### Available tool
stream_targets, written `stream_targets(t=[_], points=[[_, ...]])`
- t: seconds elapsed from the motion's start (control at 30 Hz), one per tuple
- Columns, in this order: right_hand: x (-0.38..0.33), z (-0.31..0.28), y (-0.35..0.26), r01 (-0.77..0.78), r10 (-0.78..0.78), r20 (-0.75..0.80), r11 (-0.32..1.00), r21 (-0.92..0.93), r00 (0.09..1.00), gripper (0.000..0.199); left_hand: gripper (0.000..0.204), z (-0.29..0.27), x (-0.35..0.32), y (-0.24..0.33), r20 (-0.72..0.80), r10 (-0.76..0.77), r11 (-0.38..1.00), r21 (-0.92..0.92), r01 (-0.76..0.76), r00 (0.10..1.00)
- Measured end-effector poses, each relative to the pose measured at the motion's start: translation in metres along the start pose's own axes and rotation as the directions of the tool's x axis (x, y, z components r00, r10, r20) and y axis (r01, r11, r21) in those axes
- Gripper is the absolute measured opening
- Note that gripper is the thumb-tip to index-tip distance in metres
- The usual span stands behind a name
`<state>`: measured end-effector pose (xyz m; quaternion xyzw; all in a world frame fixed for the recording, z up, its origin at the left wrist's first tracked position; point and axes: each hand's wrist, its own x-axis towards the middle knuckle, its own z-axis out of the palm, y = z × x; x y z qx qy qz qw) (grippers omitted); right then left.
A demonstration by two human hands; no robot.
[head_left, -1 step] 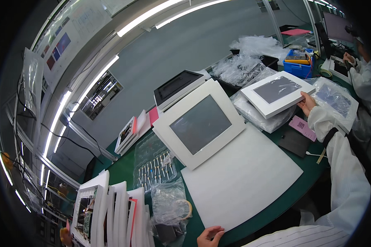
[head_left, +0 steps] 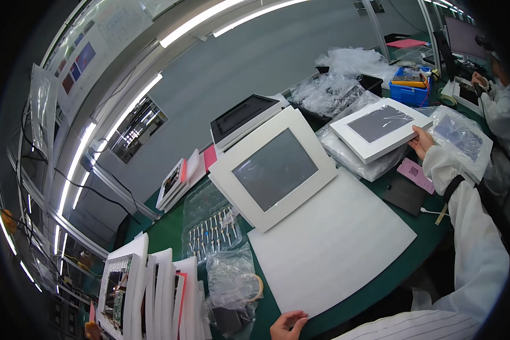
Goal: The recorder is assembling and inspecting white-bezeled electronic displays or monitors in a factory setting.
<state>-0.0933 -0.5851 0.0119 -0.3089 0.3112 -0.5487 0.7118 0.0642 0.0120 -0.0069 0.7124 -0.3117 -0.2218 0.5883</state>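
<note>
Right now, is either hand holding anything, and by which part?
One hand, seemingly the left, presses the near edge of the white foam sheet; fingers on top, no clear grip. The person's other hand isn't in view.

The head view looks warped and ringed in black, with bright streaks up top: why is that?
In the head view a fisheye lens bends straight edges, so the long ceiling light strips curve and glare white, and the rim goes dark; the white-framed grey display panel on the white foam sheet stays sharp and evenly lit.

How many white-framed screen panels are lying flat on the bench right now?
3: a big one on the white foam sheet, one a co-worker's hand holds on bagged stock, one behind. Others may be hidden in bags.
</note>
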Motion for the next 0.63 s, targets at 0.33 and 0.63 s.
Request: stream_targets(t=[0.33,0.63], points=[[-0.023,0.03,0.005,0.397,-0.577,-0.009,0.573,-0.717,0.817,0.036,0.032,-0.011,0.013,0.001,0.147,-0.151,0.984,-0.072,0.162,0.978],[-0.063,0.207,0.134,0.514,-0.133,0.536,0.541,-0.665,0.834,0.041,0.022,-0.01,0.007,0.02,-0.002,-0.213,0.974,-0.077,0.212,0.977]])
